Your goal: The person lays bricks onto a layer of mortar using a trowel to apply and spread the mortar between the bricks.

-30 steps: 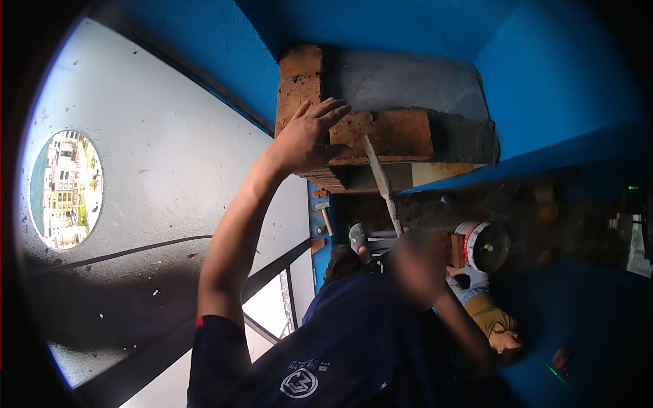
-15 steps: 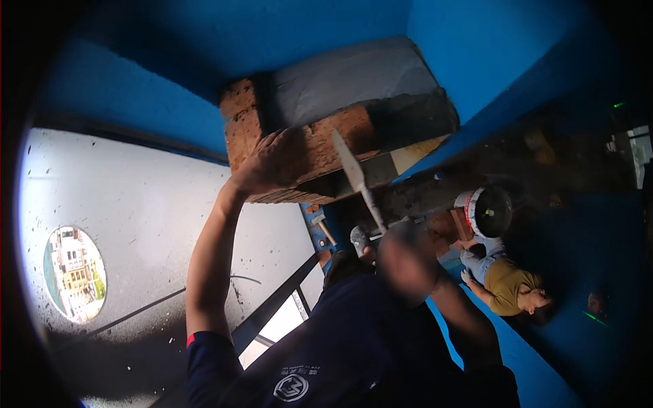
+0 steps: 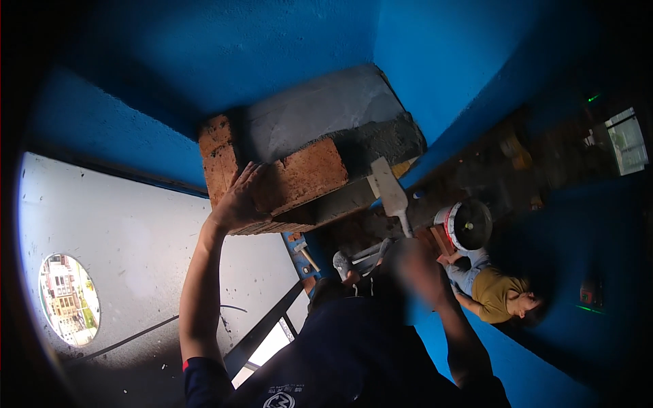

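1. Brick [image 3: 314, 170] — along the near side of the brickwork [image 3: 219, 158]; left hand [image 3: 236, 204] rests on its left end, fingers extended, unclenched.
2. Trowel [image 3: 390, 192] — clamped in the blurred right hand [image 3: 417, 272], right of the brick.
3. Dark shirt [image 3: 340, 347], near: white emblem [image 3: 279, 400], small lettering [image 3: 291, 389].

I have clear space above the grey slab [image 3: 316, 112], but blue walls [image 3: 435, 54] close off its back and right end. My left hand [image 3: 239, 204] obstructs the near left corner, against the brick [image 3: 311, 173]. On my right, the trowel [image 3: 390, 192] narrows the approach to the mortar strip [image 3: 384, 146]; between blade and left forearm, there's room to pass.
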Tool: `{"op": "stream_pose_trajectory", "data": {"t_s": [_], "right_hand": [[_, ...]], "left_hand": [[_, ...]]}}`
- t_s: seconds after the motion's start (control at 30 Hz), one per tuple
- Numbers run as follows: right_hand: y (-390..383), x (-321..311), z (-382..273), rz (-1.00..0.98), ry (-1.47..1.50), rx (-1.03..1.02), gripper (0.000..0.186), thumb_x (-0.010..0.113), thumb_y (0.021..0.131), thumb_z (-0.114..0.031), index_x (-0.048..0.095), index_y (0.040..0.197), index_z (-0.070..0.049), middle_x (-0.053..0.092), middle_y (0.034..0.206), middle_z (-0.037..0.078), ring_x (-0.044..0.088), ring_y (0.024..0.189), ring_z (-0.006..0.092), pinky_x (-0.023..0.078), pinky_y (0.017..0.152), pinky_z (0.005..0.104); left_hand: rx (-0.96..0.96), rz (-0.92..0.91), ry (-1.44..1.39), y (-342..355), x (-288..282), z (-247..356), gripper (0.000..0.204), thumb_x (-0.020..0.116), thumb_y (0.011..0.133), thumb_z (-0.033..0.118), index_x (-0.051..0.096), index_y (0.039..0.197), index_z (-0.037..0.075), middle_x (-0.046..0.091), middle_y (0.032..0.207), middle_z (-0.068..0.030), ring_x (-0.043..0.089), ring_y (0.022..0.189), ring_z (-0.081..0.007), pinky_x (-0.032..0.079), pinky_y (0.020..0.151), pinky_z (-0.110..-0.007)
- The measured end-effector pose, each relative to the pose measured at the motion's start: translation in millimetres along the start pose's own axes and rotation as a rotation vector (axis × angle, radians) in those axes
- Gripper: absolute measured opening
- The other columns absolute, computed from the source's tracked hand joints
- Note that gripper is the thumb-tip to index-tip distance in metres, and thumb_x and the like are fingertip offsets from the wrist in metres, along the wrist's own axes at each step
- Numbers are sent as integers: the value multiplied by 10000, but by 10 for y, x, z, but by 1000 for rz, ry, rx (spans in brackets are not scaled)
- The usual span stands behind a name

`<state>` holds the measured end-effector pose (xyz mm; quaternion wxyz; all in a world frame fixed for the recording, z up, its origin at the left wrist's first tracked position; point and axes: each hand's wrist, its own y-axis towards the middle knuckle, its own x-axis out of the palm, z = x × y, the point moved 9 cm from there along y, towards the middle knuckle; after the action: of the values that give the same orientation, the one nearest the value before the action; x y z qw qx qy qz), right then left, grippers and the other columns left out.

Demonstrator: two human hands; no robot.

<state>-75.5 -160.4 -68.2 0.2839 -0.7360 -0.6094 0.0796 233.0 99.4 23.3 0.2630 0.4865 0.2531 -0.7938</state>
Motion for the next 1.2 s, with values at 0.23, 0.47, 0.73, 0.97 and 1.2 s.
{"op": "stream_pose_trajectory", "data": {"t_s": [0.23,0.47,0.73,0.97,1.2], "right_hand": [[460,-61,-1763,221,-392,-21,376,414,973,-422,504,891,-66,417,622,13,418,566,117,359,517,281],[1299,831,-3495,363,-1692,-313,344,517,916,-319,560,805,4,579,774,243,534,745,445,420,645,493],[2251,1189,-3723,-1,-2191,-100,510,594,869,-397,537,526,-24,416,468,134,390,423,242,299,436,427],[2880,1083,-3603,-211,-2150,-79,525,620,814,-518,641,638,-24,517,512,153,489,461,256,379,470,429],[3387,1027,-3140,-345,-1877,54,556,605,794,-594,674,690,-53,589,600,69,541,562,167,419,524,348]], "left_hand": [[-37,103,77,-155,-129,288,941,784,673,361,292,1424,80,257,1480,-161,148,1399,-331,109,1136,-486],[32,261,-398,-797,-36,939,653,746,710,164,474,1297,68,446,1346,-171,402,1277,-343,357,1039,-427],[-568,91,-809,-1955,1766,486,528,701,770,257,528,1214,29,573,1163,-186,576,1026,-370,465,891,-382],[-1272,282,-1296,-3640,3868,122,406,723,756,207,615,1053,-48,680,907,-126,651,819,-191,510,743,-293],[-1689,234,-1531,-4473,4427,558,295,681,801,223,653,962,-23,633,715,-60,537,564,-100,406,493,-231]]}}
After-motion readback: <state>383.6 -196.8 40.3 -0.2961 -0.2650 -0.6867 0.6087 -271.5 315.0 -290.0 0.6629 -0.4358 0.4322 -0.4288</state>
